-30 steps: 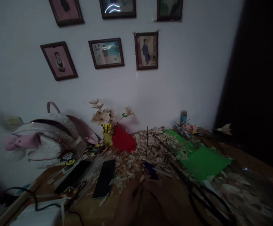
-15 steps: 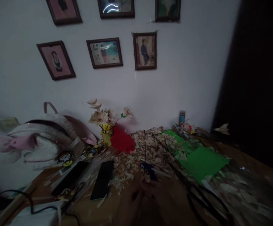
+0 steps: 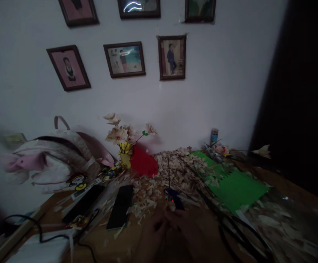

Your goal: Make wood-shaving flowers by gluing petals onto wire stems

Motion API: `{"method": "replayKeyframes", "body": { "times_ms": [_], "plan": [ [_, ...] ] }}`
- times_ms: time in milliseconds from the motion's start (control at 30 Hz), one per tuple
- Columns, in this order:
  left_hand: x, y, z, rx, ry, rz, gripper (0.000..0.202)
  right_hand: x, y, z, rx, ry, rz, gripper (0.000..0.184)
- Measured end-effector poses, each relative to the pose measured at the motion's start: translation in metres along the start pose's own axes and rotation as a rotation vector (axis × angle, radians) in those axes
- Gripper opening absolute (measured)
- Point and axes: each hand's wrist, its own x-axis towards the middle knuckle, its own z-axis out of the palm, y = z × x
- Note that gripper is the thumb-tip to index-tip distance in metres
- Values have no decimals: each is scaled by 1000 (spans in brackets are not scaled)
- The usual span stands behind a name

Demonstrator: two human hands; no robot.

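Observation:
At the bottom centre, my left hand [image 3: 154, 225] and my right hand [image 3: 183, 221] meet with fingers pinched together. A thin dark stem [image 3: 169, 171] rises upright from between their fingertips. At its lower end a small pale piece [image 3: 171, 206], like a petal, shows by the fingers; dim light blurs the details. Just beyond my fingers lies a dark blue tool [image 3: 177, 200] with a small red light, perhaps a glue gun. Behind it spreads a heap of pale petal-like scraps [image 3: 175, 166].
Black-handled scissors [image 3: 241, 228] and a green sheet [image 3: 238, 190] lie right. Two phones [image 3: 120, 206] [image 3: 83, 202], a cable [image 3: 40, 228] and a pale backpack [image 3: 57, 160] are left. Pale flowers [image 3: 120, 134] stand in a yellow holder [image 3: 125, 160] beside a red piece [image 3: 143, 160].
The view has shifted slightly, so the surroundings sit a little further right. Both hands keep their pinch around the stem's lower end, with hardly any movement.

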Motion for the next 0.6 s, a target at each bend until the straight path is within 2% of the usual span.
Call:
{"method": "replayKeyframes", "body": {
  "times_ms": [133,233,367,467,600],
  "plan": [
    [4,-6,-2,-73,60,-69,24,-8,-11,1,184,-58,34,18],
    [5,-8,-3,-45,101,-116,24,-9,-9,-2,247,-60,19,17],
    [3,-8,-3,70,97,-79,27,3,3,-8,98,48,5,23],
    [1,-7,-3,153,102,-33,29,11,6,-8,-6,39,-15,18],
    [-1,-7,-4,216,88,12,30,6,0,-5,4,44,11,21]
  ]
}}
